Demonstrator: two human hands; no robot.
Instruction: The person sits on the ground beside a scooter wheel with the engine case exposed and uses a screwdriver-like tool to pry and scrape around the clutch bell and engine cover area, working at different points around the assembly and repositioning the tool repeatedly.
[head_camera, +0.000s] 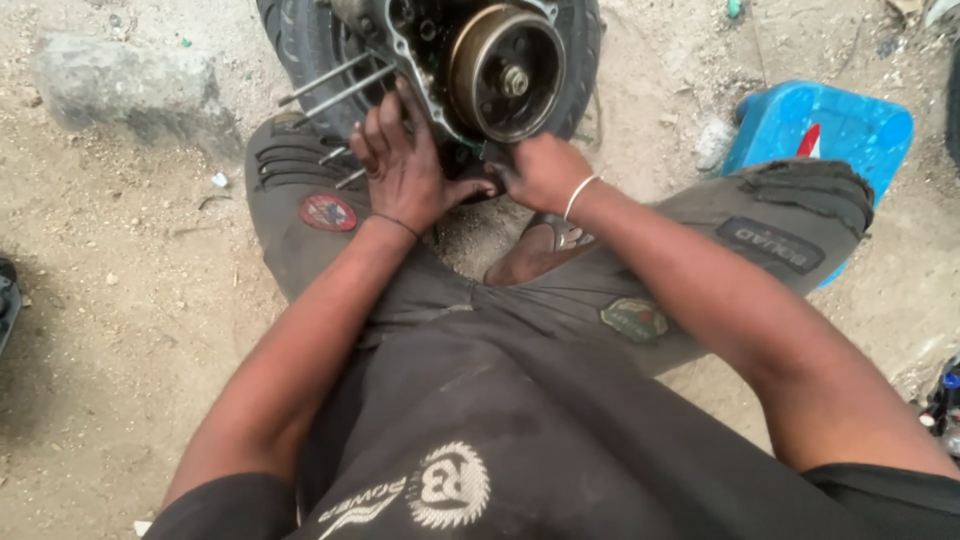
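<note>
1. While the person sits on the sandy ground (120, 300), the left hand (405, 165) lies flat, fingers spread, on the engine casing (420, 70), beside long bare studs (335, 85).
2. Centre: the round flywheel (505, 70), against a tyre (300, 40), looks heavy, rigid and greasy; grip the casing rim, not the disc.
3. The right hand (540, 172) is curled beneath the casing; its hold is hidden.
4. Far right: a blue container (850, 125).

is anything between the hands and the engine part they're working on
Nothing visible. The left hand rests directly on the engine casing beside the round rotor. The right hand presses in just below it, its fingers hidden.
</note>
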